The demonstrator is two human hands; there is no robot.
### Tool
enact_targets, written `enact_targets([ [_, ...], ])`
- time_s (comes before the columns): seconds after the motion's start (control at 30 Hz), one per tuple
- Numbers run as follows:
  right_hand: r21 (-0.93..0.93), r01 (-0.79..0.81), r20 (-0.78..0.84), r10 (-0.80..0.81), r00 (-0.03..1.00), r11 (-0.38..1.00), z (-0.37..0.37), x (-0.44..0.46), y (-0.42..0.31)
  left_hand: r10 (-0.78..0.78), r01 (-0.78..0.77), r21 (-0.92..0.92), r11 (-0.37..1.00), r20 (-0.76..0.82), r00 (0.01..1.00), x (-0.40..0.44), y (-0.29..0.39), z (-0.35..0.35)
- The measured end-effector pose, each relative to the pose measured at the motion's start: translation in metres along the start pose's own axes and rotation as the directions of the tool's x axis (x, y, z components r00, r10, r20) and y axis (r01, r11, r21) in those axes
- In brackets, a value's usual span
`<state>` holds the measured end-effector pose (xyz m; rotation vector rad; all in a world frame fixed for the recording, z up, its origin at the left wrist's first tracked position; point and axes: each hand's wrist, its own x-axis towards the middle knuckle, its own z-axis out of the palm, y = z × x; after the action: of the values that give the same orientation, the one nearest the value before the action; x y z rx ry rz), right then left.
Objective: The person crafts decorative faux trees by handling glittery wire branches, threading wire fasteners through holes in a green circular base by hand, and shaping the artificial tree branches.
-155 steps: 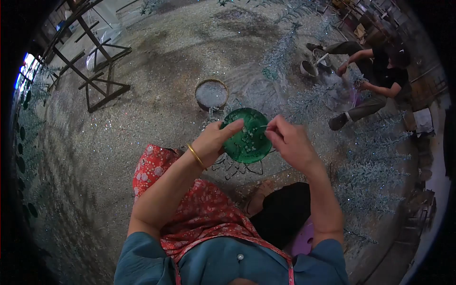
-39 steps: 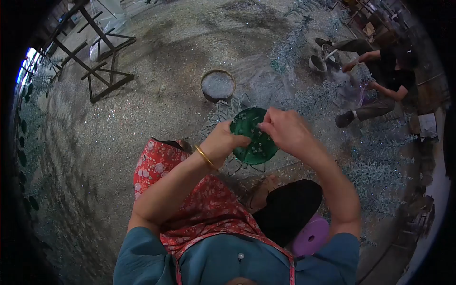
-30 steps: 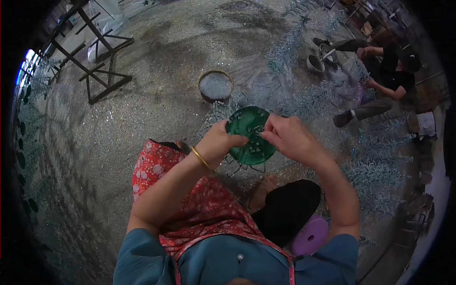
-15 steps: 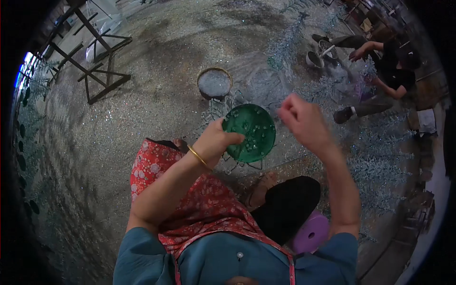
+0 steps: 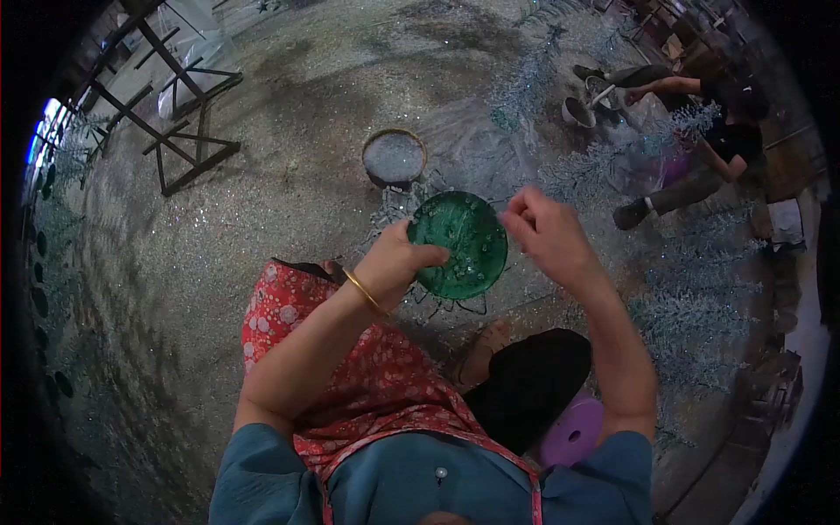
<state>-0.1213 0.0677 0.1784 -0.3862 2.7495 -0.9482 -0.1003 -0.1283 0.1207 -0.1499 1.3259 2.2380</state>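
Head view: left grip [image 5: 392, 262] holds green disc [image 5: 475, 278], right grip [image 5: 553, 236] beside opposite edge.

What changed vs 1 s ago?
Right hand moved right, from over the green disc to its right edge; can't tell if it holds anything. Same: left hand gripping the disc, basin on the floor.

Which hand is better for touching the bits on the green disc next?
Probably the right hand: it's poised near the green disc, while the left hand is busy gripping it, thumb on top.
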Motion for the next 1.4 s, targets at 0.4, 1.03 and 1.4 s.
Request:
enact_targets([
  [0.4, -0.195, -0.031, -0.044, 0.023, 0.999, 0.980, 0.015, 0.001, 0.001, 0.083, -0.084, -0.091, 0.992, -0.016, 0.996, 0.006, 0.002, -0.003],
  [1.03, -0.241, 0.103, 0.042, -0.096, 0.995, 0.965, 0.005, -0.007, 0.010, 0.035, -0.032, -0.054, 0.998, 0.045, 0.998, -0.001, 0.004, -0.001],
  [1.4, 0.196, 0.054, -0.217, -0.011, 0.976, 0.979, 0.013, 0.006, 0.013, -0.036, 0.026, 0.105, 0.994, 0.092, 0.995, 0.000, 0.005, -0.005],
])
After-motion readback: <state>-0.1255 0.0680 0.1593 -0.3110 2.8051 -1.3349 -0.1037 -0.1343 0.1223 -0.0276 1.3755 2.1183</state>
